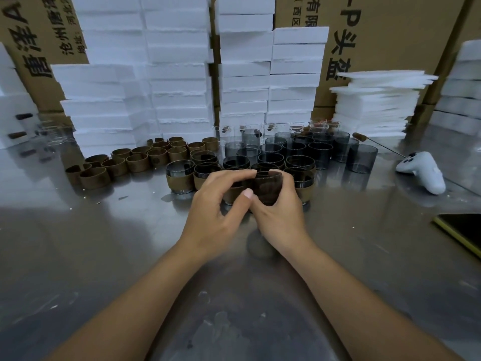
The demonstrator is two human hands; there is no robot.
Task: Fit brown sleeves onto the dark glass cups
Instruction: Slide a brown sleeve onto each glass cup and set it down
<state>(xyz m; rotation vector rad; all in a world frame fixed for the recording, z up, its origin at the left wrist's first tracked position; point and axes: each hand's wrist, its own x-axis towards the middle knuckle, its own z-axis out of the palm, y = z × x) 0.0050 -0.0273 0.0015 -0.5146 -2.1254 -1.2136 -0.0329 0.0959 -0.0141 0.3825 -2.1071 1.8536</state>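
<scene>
Two hands work a dark glass cup over a steel counter, close in front of a cluster of sleeved cups. The left hand curls over the near rim, its forefinger along the top edge and its thumb pressed to the cup's side. The right hand wraps the cup from the other side, fingers round its far wall. The hands cover the cup's base, so it is unclear whether it rests on the counter, and unclear whether a sleeve sits on it. Loose brown sleeves stand on end in rows to the left of the sleeved cups. Bare cups of smoky grey glass crowd behind and to the right. Clear glasses line the back, against stacked white foam blocks. Printed cartons rise behind the foam. A pile of thin foam sheets stands at right, a white controller lies near it on the counter, and a dark slab with a yellow edge shows at the right margin.
</scene>
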